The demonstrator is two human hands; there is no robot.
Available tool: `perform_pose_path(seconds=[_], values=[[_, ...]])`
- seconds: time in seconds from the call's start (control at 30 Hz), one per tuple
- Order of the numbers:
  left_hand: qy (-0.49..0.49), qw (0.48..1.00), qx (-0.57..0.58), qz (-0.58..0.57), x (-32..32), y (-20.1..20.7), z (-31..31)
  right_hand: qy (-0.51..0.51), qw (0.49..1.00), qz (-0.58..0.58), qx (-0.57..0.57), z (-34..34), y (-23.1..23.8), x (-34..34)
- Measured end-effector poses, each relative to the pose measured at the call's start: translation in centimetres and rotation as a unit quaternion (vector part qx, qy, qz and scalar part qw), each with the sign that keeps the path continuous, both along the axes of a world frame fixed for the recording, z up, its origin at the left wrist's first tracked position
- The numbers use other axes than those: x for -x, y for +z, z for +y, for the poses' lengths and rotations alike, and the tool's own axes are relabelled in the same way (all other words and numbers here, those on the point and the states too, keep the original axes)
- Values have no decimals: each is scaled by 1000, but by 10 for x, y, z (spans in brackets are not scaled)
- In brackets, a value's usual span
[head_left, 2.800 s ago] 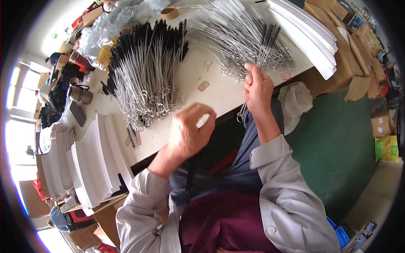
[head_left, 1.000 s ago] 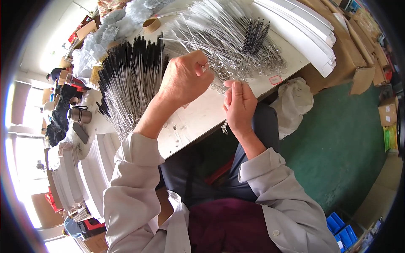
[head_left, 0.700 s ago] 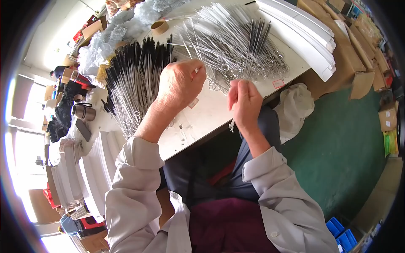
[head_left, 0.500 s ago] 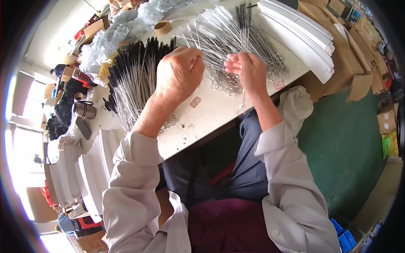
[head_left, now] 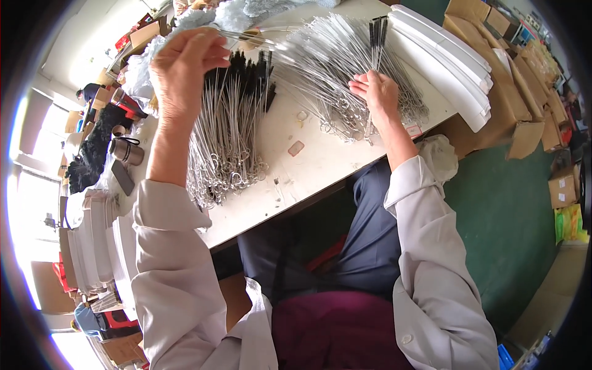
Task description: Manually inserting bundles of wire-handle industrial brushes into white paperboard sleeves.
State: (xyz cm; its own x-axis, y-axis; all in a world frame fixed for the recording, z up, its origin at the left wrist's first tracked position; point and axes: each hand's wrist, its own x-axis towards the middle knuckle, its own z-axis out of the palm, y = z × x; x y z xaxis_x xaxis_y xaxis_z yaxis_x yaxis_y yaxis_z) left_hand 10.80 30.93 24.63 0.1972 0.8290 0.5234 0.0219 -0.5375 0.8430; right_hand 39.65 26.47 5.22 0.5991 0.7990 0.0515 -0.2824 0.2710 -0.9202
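Note:
My left hand (head_left: pixel 179 74) is raised over the far left of the table, fingers pinched at the end of thin wire brushes (head_left: pixel 251 38) that stretch right, blurred, toward the pale-bristled pile. My right hand (head_left: pixel 379 92) is closed around the stems of a few black-bristled brushes (head_left: pixel 378 36), bristles pointing away from me. Beneath and beside it spreads a pile of pale-bristled wire brushes (head_left: pixel 330 52) with looped ends. Right of my left forearm lies a thick bundle of black-bristled wire brushes (head_left: pixel 225 123), their ring ends toward me.
A small red-edged label (head_left: pixel 296 148) lies mid-table (head_left: pixel 308 169). Long white curved strips (head_left: pixel 441 61) are stacked at the right, beside cardboard (head_left: pixel 493 117). A tape roll (head_left: pixel 250 41) sits at the back; a metal flask (head_left: pixel 126 150) and a dark phone-like slab (head_left: pixel 123 179) stand left.
My left hand has swung left and away from my right hand, uncovering the black-bristled bundle. My right hand has shifted slightly right, still with the black-bristled brushes.

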Motion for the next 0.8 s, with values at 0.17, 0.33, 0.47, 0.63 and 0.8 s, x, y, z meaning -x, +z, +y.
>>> perform_pose_path(seconds=[0.17, 0.33, 0.47, 0.63, 0.8], values=[[-13, 998, -9, -57, 42, 38, 0, -10, 999, -42, 4, 1, -7, 1], [-65, 994, -27, -83, 89, 73, -5, -14, 998, -62, 9, 2, -9, -1], [8, 995, -45, -86, 109, 96, -40, -10, 997, -80, 11, 3, -5, 5], [166, 964, -108, -181, 104, 129, -65, -14, 994, -105, 7, 2, -8, 3], [108, 981, -94, -130, 113, 111, -76, -47, 980, -182, -61, -10, 5, 15]])
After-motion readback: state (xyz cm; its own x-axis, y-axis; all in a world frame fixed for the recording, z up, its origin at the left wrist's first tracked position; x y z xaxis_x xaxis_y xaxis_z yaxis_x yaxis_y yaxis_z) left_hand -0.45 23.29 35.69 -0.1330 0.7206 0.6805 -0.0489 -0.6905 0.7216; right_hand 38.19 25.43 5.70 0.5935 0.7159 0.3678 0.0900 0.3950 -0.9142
